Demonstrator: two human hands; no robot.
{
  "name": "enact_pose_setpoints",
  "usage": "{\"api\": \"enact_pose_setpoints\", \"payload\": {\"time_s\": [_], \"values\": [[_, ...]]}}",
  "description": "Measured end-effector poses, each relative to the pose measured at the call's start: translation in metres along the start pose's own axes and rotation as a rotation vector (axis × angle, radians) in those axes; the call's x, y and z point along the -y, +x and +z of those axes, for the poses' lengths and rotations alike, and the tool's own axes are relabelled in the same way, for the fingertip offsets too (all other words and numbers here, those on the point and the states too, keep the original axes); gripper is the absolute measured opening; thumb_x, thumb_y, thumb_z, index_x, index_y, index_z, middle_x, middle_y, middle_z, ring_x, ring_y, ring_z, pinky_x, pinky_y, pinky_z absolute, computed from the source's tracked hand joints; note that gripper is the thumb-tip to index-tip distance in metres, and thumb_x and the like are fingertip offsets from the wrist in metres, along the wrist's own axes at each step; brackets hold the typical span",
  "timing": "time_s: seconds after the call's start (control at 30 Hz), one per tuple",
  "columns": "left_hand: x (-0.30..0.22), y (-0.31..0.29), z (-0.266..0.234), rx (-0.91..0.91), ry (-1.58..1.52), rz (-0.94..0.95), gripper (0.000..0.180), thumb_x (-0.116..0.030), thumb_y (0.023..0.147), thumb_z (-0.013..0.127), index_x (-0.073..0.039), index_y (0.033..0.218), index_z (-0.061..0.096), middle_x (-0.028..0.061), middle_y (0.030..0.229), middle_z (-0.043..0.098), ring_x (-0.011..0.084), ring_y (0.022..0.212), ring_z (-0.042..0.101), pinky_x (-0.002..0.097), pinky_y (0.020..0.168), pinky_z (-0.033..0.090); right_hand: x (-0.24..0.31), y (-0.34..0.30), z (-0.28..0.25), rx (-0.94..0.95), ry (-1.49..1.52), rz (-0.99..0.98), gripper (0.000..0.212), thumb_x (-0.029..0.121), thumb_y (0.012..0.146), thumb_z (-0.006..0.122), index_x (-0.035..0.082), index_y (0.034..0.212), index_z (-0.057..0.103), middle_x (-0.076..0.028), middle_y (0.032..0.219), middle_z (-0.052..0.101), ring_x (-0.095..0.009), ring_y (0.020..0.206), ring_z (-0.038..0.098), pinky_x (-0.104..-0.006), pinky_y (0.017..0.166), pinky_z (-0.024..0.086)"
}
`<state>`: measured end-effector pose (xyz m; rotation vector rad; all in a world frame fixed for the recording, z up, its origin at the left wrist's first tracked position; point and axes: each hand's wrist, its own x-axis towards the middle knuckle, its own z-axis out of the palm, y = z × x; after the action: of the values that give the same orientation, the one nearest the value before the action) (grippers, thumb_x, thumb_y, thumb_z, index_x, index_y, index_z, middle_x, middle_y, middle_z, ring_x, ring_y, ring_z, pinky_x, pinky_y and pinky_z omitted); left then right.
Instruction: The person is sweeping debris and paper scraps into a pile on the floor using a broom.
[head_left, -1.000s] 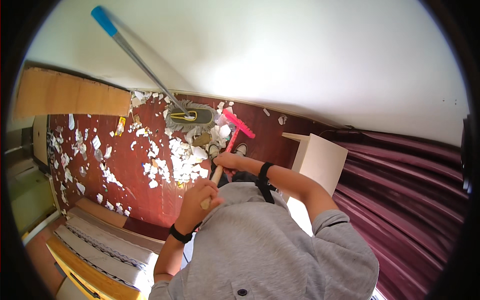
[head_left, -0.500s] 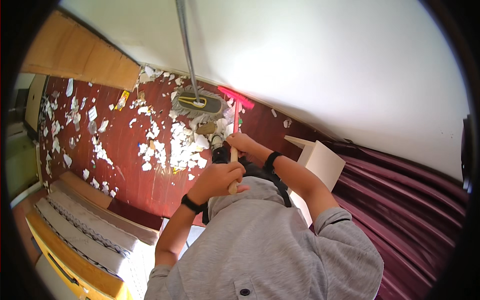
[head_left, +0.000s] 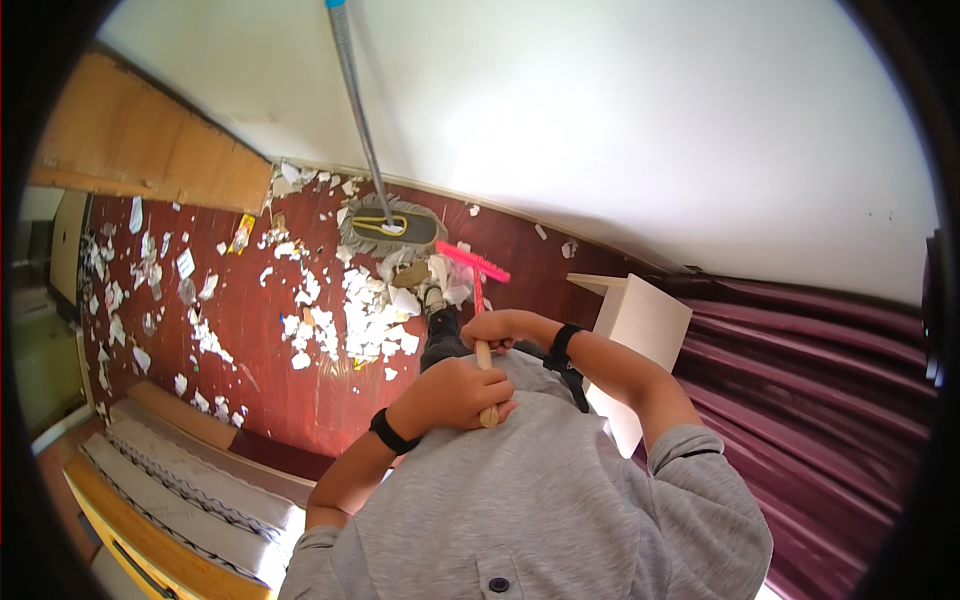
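Left hand, head view: we see the left hand (head_left: 445,393) with its fingers curled round the broom's pale wooden handle (head_left: 484,356), whose near end pokes out below the grip, in front of the grey shirt (head_left: 520,480);
Right hand: we find the right hand (head_left: 492,328) farther along the same handle, its fingers wrapped round it too;
Broom: the pink broom (head_left: 473,261) points away from us, its head lying crosswise just beyond a shoe (head_left: 433,298); we cannot tell whether the bristles press on the floor;
Scraps: we see white scraps (head_left: 370,325) heaped left of the shoe and strewn farther left over the red-brown floor (head_left: 270,390); a yellow wrapper (head_left: 241,233) lies among them;
Mop: just left of the broom's head sits a grey-fringed mop (head_left: 393,231), its pole slanting up along the far white wall (head_left: 600,120);
Right side: we see a pale cabinet (head_left: 645,325), then a dark red curtain (head_left: 800,370)
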<state>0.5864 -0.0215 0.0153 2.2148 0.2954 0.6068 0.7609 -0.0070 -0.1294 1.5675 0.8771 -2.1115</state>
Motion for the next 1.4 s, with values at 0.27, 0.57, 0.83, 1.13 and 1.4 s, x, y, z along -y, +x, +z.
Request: {"api": "enact_pose_setpoints", "payload": {"time_s": [0.27, 0.57, 0.83, 1.13, 1.4], "values": [[0.005, 0.039, 0.010, -0.086, -0.065, 0.082, 0.017, -0.015, 0.075, 0.069, -0.011, 0.075, 0.053, 0.0035, 0.063, 0.054, 0.0207, 0.052, 0.057, 0.0322, 0.047, 0.046, -0.038, -0.065, -0.018, -0.314, 0.176, -0.124, 0.032, 0.032, 0.085, 0.045, 0.005, 0.072, 0.057, -0.004, 0.054, 0.049, -0.016, 0.043, 0.053, -0.0290, 0.035, 0.042], [0.006, 0.126, 0.104, 0.111, -0.213, 0.053, 0.018, -0.020, 0.084, 0.064, -0.008, 0.091, 0.052, 0.0031, 0.094, 0.058, 0.0225, 0.079, 0.062, 0.0336, 0.063, 0.050, -0.157, -0.077, -0.126, -0.469, 0.168, -0.002, 0.032, 0.032, 0.081, 0.045, 0.004, 0.070, 0.056, -0.008, 0.062, 0.054, -0.020, 0.049, 0.056, -0.0349, 0.047, 0.052], [-0.060, 0.211, 0.172, 0.160, -0.132, 0.185, 0.017, -0.021, 0.082, 0.063, -0.012, 0.090, 0.051, 0.0003, 0.096, 0.057, 0.0195, 0.081, 0.061, 0.0312, 0.060, 0.051, -0.215, -0.160, -0.145, -0.295, -0.242, -0.031, 0.022, 0.022, 0.080, 0.046, 0.002, 0.073, 0.053, -0.012, 0.067, 0.059, -0.025, 0.051, 0.063, -0.0330, 0.040, 0.052], [-0.053, 0.280, 0.250, 0.192, -0.033, 0.022, 0.016, -0.016, 0.081, 0.062, -0.012, 0.094, 0.053, 0.0024, 0.095, 0.056, 0.0193, 0.084, 0.062, 0.0308, 0.064, 0.053, -0.309, -0.144, -0.214, -0.418, 0.019, -0.183, 0.018, 0.023, 0.074, 0.048, 0.008, 0.066, 0.051, -0.007, 0.055, 0.051, -0.019, 0.040, 0.052, -0.0328, 0.035, 0.041], [-0.053, 0.251, 0.228, 0.221, -0.060, -0.244, 0.014, -0.016, 0.083, 0.057, -0.013, 0.095, 0.051, 0.0027, 0.084, 0.056, 0.0223, 0.084, 0.060, 0.0354, 0.068, 0.051, -0.328, -0.078, -0.210, -0.006, 0.611, -0.258, 0.025, 0.028, 0.080, 0.049, 0.014, 0.060, 0.045, 0.003, 0.046, 0.036, -0.008, 0.034, 0.033, -0.0237, 0.031, 0.020]]}}
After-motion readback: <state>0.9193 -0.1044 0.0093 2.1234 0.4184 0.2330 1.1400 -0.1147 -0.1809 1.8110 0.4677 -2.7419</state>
